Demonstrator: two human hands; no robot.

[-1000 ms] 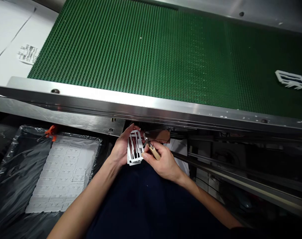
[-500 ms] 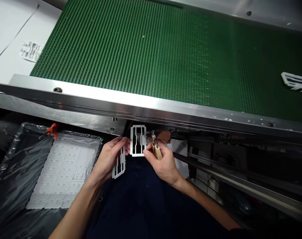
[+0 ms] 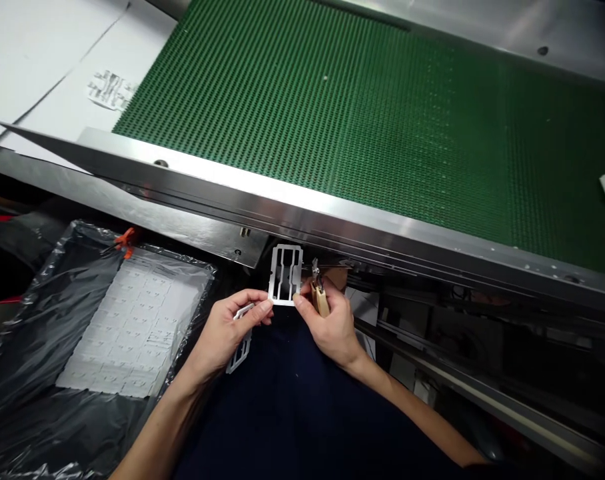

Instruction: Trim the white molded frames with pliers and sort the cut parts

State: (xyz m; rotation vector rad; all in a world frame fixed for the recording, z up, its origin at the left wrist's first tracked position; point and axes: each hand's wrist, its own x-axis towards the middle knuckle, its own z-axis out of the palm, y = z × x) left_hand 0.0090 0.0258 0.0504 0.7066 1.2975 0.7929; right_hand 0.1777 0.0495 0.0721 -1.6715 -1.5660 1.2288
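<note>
While left fingers (image 3: 255,309) pinch white slotted plastic frame (image 3: 285,255), right fingers (image 3: 327,308) grip wood-handled tool (image 3: 321,303), probably pliers.

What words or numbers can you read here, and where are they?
No word, number or brand can be read clearly.
Brown card beside the right hand: too hidden and blurred to read.
White scrap at top left: dark marks, too blurred to tell if they are letters.
</note>
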